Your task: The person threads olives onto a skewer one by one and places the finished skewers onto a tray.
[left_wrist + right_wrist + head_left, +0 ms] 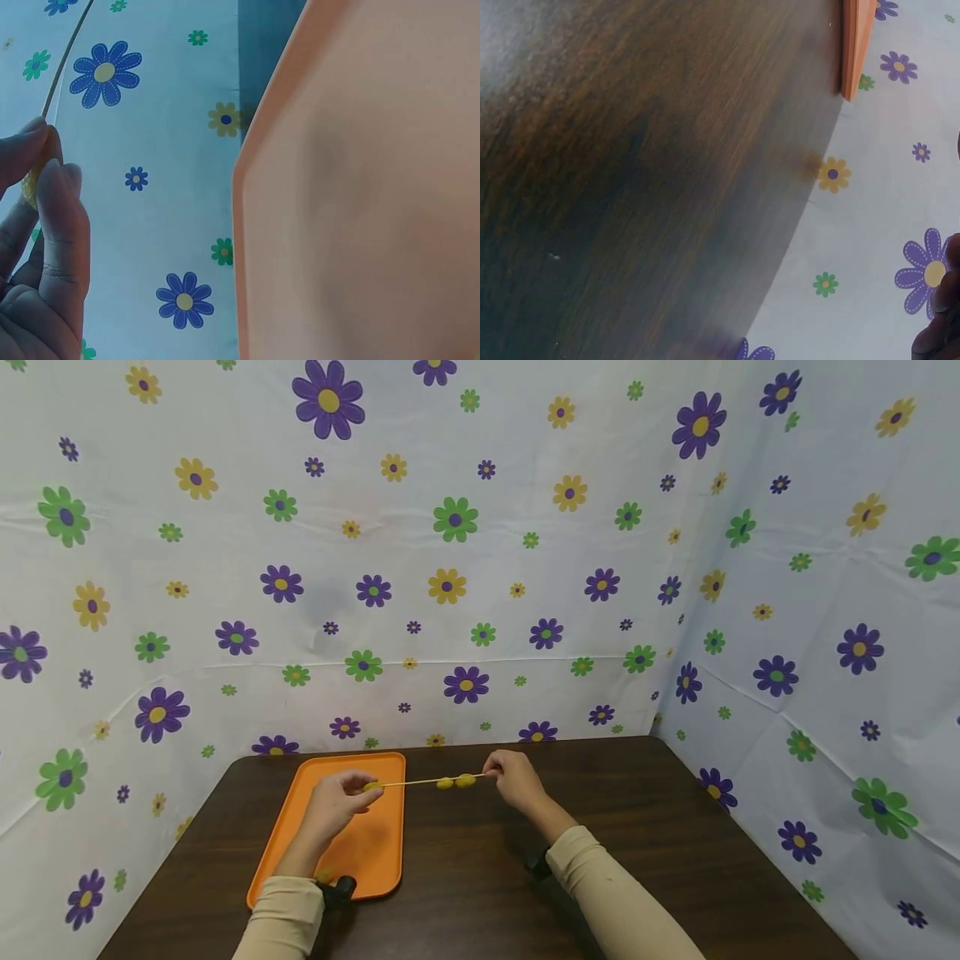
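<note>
A thin pale skewer [412, 782] stretches nearly level between both hands, above the table. My right hand [517, 779] pinches its right end with thumb and fingers. Two yellow oval pieces [466, 781] sit side by side on the stick, close to that hand. At the stick's left end, my left hand [337, 802] pinches another yellow piece [31, 184] between thumb and fingertips, over the orange tray [367, 868]. In the left wrist view the skewer [67, 64] runs up from this piece. Only a few dark fingers [941, 307] show at the right wrist view's edge.
The tray lies on the left of a dark wooden table [465, 877]. A bit of yellow [324, 877] shows on the tray beside the left wrist. Flower-printed cloth [510, 552] hangs behind the table and along its right side.
</note>
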The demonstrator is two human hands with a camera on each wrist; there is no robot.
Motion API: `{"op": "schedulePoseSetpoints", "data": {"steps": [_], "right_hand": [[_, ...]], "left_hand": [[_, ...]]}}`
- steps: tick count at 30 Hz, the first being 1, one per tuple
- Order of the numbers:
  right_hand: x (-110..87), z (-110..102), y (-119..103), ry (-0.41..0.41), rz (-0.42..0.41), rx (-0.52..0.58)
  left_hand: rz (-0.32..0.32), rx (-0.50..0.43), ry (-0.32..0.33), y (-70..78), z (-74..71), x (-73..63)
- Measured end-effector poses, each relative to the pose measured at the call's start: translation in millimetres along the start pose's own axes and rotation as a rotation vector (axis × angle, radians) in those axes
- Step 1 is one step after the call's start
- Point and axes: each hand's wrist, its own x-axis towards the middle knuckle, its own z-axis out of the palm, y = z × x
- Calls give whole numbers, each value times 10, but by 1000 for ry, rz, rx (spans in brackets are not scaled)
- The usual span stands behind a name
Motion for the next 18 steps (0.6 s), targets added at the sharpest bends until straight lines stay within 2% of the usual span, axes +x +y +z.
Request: {"op": "schedulePoseSetpoints", "data": {"steps": [8,13,18], "right_hand": [[-15,-19,-9,7,-20,-35],[-16,-18,-13,8,-18,-53],[-16,12,-44,-19,9,-50]], "left_hand": [[41,24,10,-14,30,9],[25,12,4,-5,53,14],[16,-11,-29,11,93,13]]}}
